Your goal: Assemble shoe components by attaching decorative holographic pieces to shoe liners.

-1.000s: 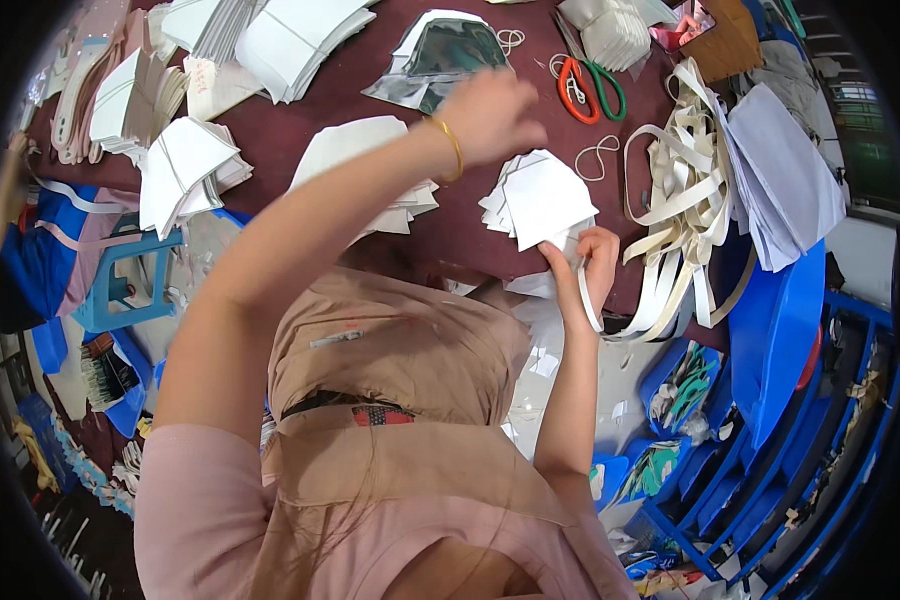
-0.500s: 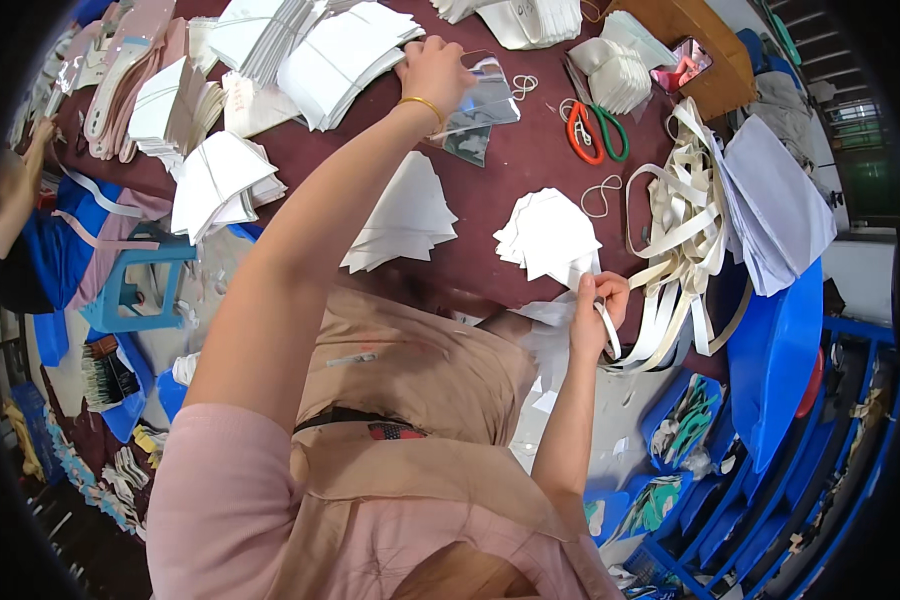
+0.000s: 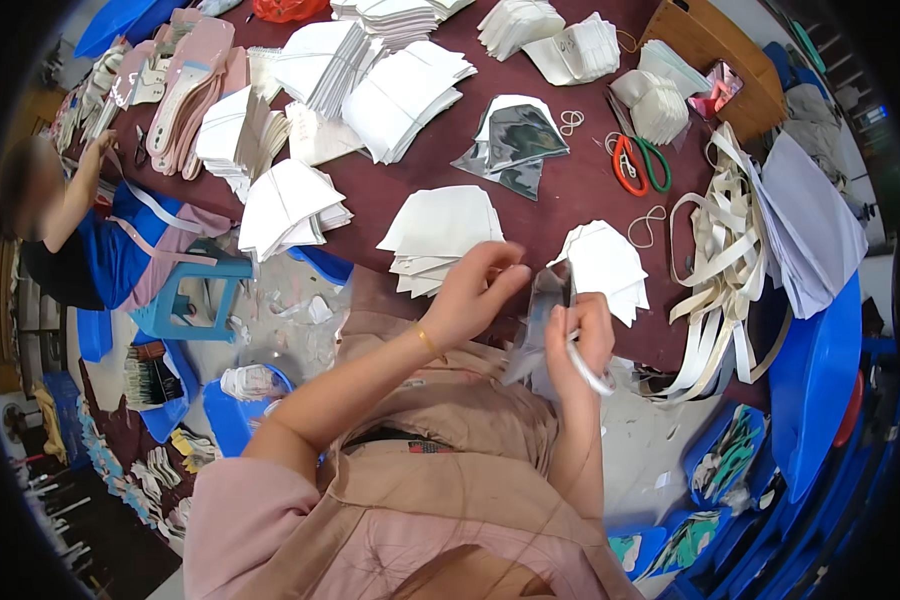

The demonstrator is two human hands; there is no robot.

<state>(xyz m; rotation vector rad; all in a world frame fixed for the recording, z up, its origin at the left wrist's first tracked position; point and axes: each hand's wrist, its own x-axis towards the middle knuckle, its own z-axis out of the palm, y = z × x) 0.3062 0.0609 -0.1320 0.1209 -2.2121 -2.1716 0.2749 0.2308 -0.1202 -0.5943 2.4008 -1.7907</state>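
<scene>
My right hand is closed on a clear plastic piece at the table's front edge. A white strap loops out of the same grip. My left hand is just left of the plastic, fingers bent and apart, with nothing visible in them. Behind it lies a fanned stack of white cut pieces. A smaller white stack sits beyond my right hand. More clear plastic pieces rest on the table, next to a white piece.
Scissors with red and green handles lie at the right. A heap of cream straps hangs over the right edge, near blue bins. Tied white stacks fill the back. Another person sits at the left.
My left hand has come back from the plastic pieces toward my right hand. Clear plastic now shows plainly in my right hand with the strap. The whole view has shifted.
</scene>
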